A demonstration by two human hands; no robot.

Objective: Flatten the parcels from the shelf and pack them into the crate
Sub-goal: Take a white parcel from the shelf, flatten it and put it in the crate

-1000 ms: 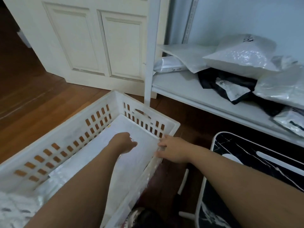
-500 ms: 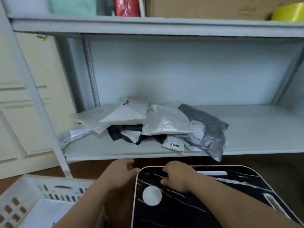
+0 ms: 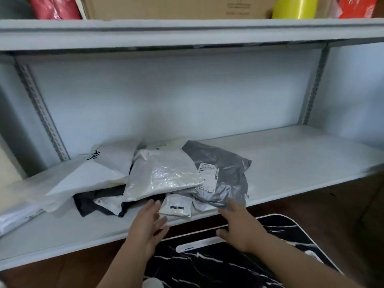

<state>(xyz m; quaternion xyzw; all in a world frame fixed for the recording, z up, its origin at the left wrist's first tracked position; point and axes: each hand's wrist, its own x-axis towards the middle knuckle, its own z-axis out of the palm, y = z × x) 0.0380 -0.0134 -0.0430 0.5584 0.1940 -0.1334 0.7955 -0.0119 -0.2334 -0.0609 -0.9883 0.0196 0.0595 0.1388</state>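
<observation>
The lower shelf holds a loose heap of parcels toward its left half. A silvery-white parcel lies on top in the middle; a grey parcel with a white printed label sits just to its right, partly under it. To the left a white parcel with dark lettering leans over a black parcel, and a small white packet with a dark bar on it pokes out at the front edge of the shelf. The crate is out of view.

On the upper shelf stand a cardboard box, a yellow roll and red packages — only their lower parts show.

Both hands reach toward the heap with fingers spread and straight, holding nothing. The left hand hovers just in front of the small white packet, fingertips near the silvery-white parcel's lower edge. The right hand is at the shelf's front lip, fingertips close to the grey parcel — contact cannot be told. Below the hands lies a black marbled board with white veins.
</observation>
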